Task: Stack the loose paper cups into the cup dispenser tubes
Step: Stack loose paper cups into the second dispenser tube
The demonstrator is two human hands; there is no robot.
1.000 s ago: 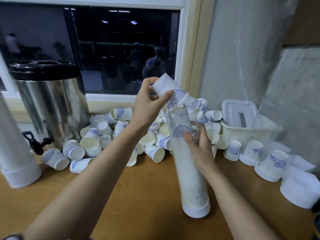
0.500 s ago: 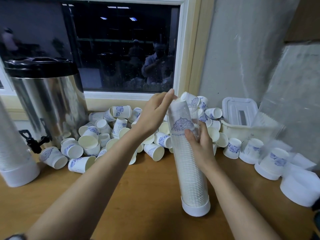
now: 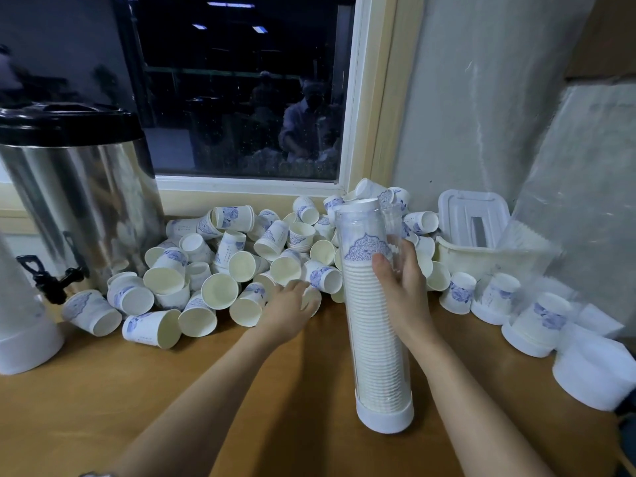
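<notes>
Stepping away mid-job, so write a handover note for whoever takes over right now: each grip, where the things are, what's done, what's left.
Left grip: down at the front edge of the loose cups, fingers on one cup. Whether it is pinched yet cannot be told.
Right grip: holds the dispenser tube by its upper part, upright on the table.
Done: this tube is stacked with cups almost to its mouth.
Left: the large heap under the window is not yet loaded. This tube looks close to full, so a fresh one is probably needed soon. A second tube stands at far left.
</notes>
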